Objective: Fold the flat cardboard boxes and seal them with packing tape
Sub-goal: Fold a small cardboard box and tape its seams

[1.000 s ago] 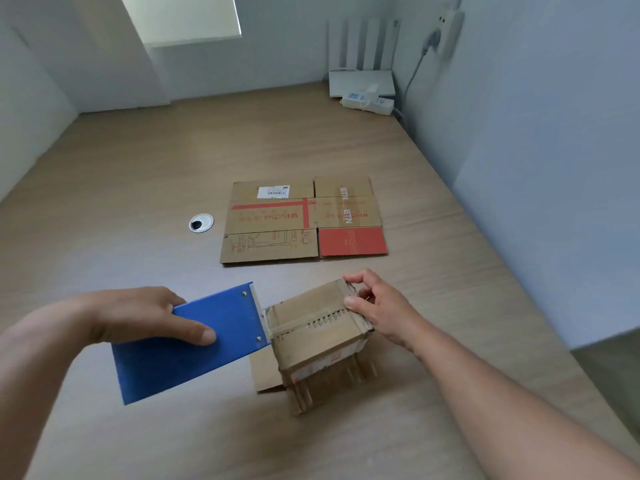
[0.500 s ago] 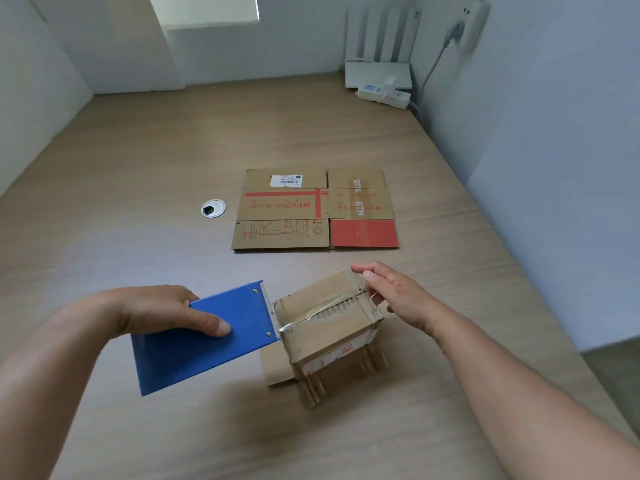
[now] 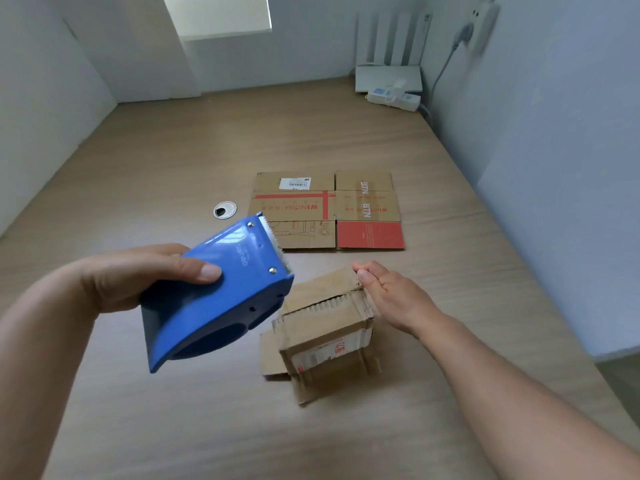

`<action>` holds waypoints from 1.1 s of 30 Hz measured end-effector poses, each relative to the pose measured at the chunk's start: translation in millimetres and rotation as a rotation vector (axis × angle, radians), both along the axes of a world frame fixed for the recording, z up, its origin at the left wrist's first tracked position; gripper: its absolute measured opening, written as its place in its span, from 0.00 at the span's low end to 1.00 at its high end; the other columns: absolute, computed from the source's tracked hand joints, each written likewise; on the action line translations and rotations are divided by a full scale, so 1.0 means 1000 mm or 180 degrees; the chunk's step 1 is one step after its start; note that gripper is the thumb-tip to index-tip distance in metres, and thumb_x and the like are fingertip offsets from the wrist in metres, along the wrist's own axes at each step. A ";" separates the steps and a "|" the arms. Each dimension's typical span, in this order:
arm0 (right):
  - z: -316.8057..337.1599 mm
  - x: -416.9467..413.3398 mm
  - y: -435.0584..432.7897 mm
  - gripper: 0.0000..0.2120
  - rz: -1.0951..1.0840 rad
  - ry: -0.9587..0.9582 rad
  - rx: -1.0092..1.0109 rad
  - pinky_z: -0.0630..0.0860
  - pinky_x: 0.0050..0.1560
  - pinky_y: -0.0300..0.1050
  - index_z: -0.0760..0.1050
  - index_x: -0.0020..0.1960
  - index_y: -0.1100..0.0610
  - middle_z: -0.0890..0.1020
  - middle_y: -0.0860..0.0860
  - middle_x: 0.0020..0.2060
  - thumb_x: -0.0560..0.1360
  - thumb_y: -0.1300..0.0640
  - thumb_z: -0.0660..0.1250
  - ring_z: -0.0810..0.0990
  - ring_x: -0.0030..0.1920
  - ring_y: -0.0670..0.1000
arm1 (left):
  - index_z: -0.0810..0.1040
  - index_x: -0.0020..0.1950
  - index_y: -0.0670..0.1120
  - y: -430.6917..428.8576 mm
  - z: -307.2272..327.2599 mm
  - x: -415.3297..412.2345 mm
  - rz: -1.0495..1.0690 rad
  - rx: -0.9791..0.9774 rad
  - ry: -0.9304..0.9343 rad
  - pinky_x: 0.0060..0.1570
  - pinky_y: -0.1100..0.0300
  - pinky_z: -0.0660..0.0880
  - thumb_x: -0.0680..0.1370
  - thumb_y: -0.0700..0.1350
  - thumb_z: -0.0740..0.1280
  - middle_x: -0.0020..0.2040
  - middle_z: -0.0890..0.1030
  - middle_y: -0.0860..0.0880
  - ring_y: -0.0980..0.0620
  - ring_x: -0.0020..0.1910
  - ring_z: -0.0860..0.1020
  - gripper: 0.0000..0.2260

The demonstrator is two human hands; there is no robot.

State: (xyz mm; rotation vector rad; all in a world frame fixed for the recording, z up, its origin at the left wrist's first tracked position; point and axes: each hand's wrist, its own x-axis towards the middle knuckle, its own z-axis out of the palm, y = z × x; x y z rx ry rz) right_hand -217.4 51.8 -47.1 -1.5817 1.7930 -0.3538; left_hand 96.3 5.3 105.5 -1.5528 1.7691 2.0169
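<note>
On the wooden table, ringed by pale walls, lies flat cardboard.

The dispenser is glossy blue plastic with metal rivets and a toothed metal blade; the box is matt, rough-edged corrugated cardboard. The table shows smooth, matt wood grain; the flat box is printed cardboard with a paper label.

The dispenser hides the fingers of the left hand, all but the thumb, and covers the box at its left top edge and the flat box at its near left corner. Both forearms are cut off by the picture's edges. The label print is too small to read. The far right socket is blurred and cut by the top edge
</note>
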 end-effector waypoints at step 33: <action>0.014 0.034 0.026 0.31 0.0403 0.0896 -0.0110 0.58 0.70 0.55 0.50 0.77 0.43 0.75 0.45 0.65 0.77 0.33 0.46 0.69 0.67 0.50 | 0.81 0.50 0.42 -0.002 -0.055 0.017 0.0022 -0.0210 -0.1182 0.44 0.54 0.76 0.39 0.72 0.75 0.43 0.85 0.44 0.43 0.44 0.84 0.49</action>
